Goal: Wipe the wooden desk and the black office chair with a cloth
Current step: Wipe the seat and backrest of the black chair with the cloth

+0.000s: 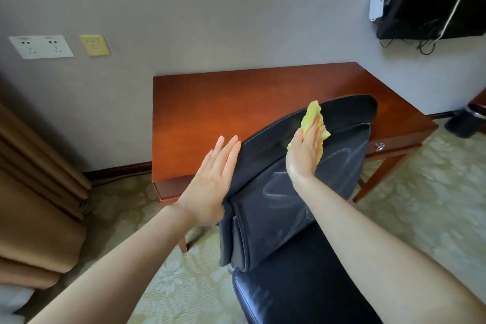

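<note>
I see the yellow cloth (313,123) lying on the front face of the black office chair (294,192) backrest, near its top edge. My right hand (306,154) lies flat over it, fingers straight, pressing it to the leather. Pale wipe streaks show below the cloth. My left hand (210,181), open with fingers straight, rests against the backrest's left edge. The wooden desk (210,116) stands just behind the chair, against the wall. Wall sockets (40,46) sit upper left.
</note>
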{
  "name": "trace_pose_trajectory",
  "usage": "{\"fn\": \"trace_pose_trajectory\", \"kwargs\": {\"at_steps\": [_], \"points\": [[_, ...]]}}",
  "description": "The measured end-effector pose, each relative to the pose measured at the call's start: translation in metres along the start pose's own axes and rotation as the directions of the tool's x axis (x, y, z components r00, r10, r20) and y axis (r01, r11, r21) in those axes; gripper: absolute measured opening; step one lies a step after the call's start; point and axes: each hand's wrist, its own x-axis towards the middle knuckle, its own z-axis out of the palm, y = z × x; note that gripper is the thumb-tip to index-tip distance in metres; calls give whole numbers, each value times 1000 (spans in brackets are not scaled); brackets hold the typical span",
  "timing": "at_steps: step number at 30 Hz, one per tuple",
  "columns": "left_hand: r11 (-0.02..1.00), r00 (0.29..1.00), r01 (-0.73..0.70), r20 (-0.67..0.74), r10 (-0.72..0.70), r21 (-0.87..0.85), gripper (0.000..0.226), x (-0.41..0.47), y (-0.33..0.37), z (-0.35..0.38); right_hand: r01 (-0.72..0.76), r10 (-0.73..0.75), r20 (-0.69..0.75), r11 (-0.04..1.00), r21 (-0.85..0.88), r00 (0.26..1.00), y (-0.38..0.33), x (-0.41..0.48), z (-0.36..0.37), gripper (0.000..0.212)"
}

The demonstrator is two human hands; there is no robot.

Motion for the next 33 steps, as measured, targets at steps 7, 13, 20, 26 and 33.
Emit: {"fn": "trace_pose_trajectory", "kwargs": {"at_steps": [7, 13, 20, 26, 33], "points": [[964, 995, -98, -36, 92, -246, 126, 21, -12, 3, 141, -143, 18, 985, 101, 989, -21, -73, 28, 52], [900, 982, -185, -101, 158, -395, 110, 34, -17, 4, 343, -346, 95, 938, 51, 933, -12, -117, 41, 51], [907, 979, -199, -124, 163, -372, 113, 45, -22, 6, 587, -483, 397, 786, -197, 780, 38, -95, 15, 51], [962, 988, -102, -139, 68, -253, 110, 47, -11, 6, 500, -362, 375, 772, -392, 853, 73, -61, -15, 65], [975, 965, 215, -161, -205, 50, 106, 49, 23, 7, -310, 310, 21, 944, 113, 950, 83, -7, -51, 48]]}}
